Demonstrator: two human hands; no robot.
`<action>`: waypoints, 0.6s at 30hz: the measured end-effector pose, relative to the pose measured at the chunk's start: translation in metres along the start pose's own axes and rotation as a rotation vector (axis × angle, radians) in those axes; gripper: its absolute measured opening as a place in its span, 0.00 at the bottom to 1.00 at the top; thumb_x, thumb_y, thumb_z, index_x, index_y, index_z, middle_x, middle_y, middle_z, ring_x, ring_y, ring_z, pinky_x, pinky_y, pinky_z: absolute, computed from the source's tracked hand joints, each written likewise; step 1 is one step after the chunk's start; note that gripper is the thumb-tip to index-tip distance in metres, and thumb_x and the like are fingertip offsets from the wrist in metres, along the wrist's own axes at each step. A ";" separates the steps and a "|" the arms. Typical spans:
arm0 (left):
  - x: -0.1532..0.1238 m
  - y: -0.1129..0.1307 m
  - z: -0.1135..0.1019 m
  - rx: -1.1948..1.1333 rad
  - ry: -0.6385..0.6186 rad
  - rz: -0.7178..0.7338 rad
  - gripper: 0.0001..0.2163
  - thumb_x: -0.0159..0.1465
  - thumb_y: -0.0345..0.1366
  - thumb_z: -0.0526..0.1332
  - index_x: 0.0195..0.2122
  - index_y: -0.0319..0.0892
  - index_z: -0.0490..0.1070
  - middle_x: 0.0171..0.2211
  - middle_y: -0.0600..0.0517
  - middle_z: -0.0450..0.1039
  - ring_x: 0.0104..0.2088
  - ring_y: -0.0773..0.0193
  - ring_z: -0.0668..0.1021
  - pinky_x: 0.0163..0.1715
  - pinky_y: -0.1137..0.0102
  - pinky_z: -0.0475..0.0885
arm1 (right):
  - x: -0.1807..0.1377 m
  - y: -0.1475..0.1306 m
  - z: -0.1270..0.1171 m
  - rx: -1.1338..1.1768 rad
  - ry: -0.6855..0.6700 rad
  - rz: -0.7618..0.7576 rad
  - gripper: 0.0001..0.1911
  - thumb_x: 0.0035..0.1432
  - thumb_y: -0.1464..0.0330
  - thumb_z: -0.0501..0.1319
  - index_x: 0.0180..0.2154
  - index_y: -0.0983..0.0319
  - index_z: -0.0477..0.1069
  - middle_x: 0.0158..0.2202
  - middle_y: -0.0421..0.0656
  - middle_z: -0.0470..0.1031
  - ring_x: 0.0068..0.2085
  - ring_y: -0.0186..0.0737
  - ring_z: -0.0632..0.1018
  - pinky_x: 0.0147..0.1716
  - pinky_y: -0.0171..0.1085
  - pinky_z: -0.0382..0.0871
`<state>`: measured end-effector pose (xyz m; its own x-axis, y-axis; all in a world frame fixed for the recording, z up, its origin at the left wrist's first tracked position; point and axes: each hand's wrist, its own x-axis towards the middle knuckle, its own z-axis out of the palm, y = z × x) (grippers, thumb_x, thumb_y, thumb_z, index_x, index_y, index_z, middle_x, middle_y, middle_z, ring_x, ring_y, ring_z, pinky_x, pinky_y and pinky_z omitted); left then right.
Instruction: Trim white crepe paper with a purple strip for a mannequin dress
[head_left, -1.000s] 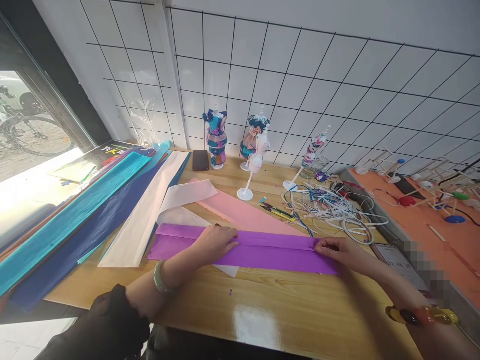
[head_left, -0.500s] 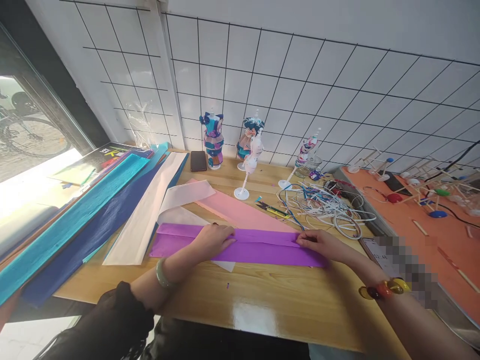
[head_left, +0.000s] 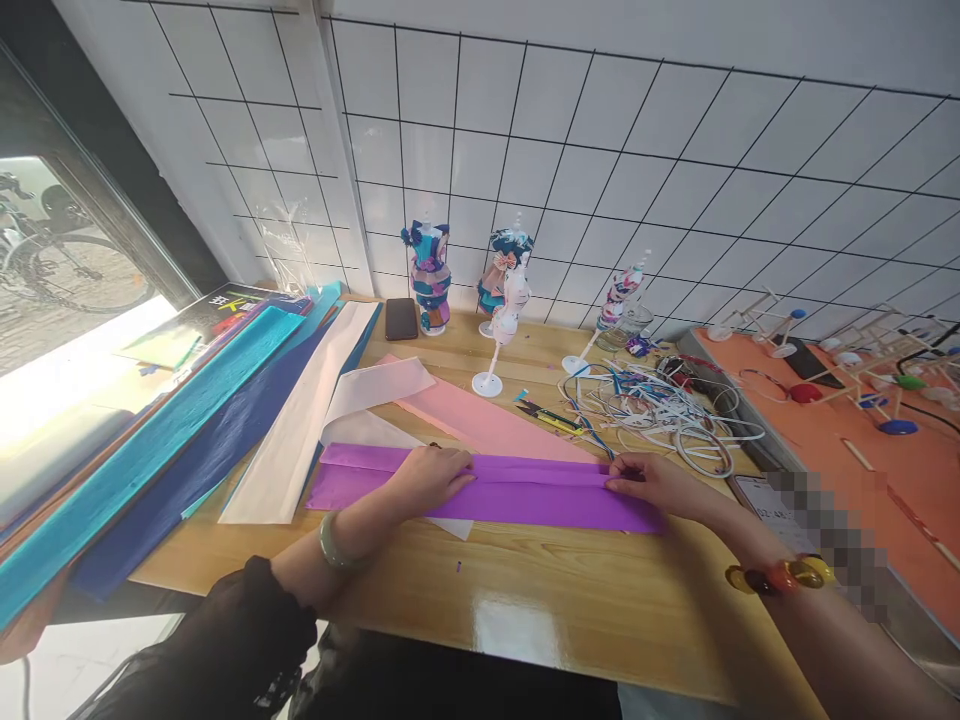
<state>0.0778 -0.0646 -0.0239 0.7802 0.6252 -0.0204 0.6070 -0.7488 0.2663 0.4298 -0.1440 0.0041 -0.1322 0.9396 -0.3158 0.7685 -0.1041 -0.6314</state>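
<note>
A long strip of purple crepe paper [head_left: 540, 505] lies across the table in front of me, its far edge folded over toward me. My left hand [head_left: 431, 480] rests on its left half, fingers bent and closed at the fold. Near the right end, my right hand [head_left: 645, 482] pinches the folded edge between thumb and fingers. Partly under the purple strip and behind it lie a pink sheet [head_left: 480, 415] and a whitish sheet [head_left: 379, 390].
Rolled blue paper [head_left: 187, 430] and a cream strip [head_left: 300, 420] lie at left. Behind stand small dress forms [head_left: 431, 285], one bare white [head_left: 510, 315], beside a phone [head_left: 401, 320]. Yellow-black thread snips [head_left: 551, 418] lie near tangled cords [head_left: 660, 410]. An orange-topped surface [head_left: 840, 420] adjoins at right.
The view has shifted slightly, moving things a little across the picture. Both hands keep their places on the purple paper; the fold looks nearly unchanged.
</note>
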 end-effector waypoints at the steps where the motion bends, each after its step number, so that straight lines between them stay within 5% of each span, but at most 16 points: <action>1: 0.000 0.000 0.000 0.003 -0.001 0.001 0.13 0.66 0.43 0.47 0.40 0.44 0.67 0.36 0.50 0.74 0.37 0.60 0.76 0.36 0.68 0.67 | -0.002 0.004 -0.001 0.024 0.003 0.016 0.17 0.46 0.52 0.60 0.25 0.59 0.70 0.25 0.39 0.70 0.29 0.36 0.69 0.30 0.35 0.63; 9: 0.002 0.001 -0.001 0.017 -0.024 -0.006 0.13 0.66 0.43 0.47 0.40 0.43 0.67 0.36 0.49 0.75 0.37 0.59 0.77 0.37 0.67 0.67 | -0.010 0.033 0.007 0.139 0.142 0.054 0.19 0.49 0.51 0.59 0.32 0.60 0.71 0.33 0.43 0.74 0.36 0.42 0.72 0.38 0.39 0.66; 18: 0.002 0.002 -0.003 0.018 -0.024 0.004 0.13 0.66 0.43 0.48 0.40 0.43 0.67 0.35 0.50 0.74 0.35 0.61 0.76 0.37 0.68 0.67 | -0.012 0.046 0.018 0.137 0.320 0.084 0.22 0.46 0.49 0.59 0.32 0.60 0.70 0.32 0.45 0.76 0.34 0.44 0.74 0.36 0.41 0.68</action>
<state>0.0802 -0.0640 -0.0210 0.7860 0.6168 -0.0425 0.6062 -0.7553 0.2493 0.4550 -0.1657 -0.0341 0.1470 0.9783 -0.1463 0.6746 -0.2073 -0.7085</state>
